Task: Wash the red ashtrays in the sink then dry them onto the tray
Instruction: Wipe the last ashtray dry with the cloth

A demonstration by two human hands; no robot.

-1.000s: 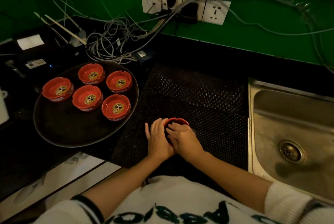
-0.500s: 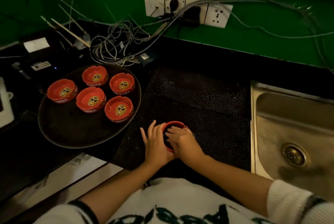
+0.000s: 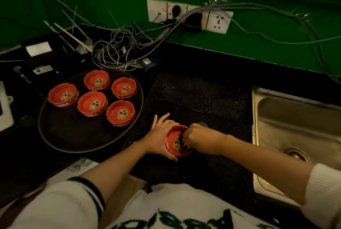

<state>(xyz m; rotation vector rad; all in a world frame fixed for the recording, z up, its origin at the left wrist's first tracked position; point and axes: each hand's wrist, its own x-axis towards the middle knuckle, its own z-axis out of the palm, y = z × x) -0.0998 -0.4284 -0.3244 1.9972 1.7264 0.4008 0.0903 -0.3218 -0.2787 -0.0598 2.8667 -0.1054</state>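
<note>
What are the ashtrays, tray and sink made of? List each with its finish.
Ashtrays: glossy red, probably glazed ceramic or melamine; highlights on rims, printed logo inside.
Tray: dark, matte, likely plastic or rubber-coated; no shine, scuffed.
Sink: stainless steel, brushed; grey metallic sheen, pressed basin.

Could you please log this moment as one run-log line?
left hand: holds ashtray | right hand: wipes inside it with dark cloth | tray: five ashtrays | sink: unused

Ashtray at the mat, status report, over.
Left hand holds sixth ashtray over black mat. Right hand presses dark cloth inside it. Five ashtrays on tray. Path to tray unobstructed.
</note>
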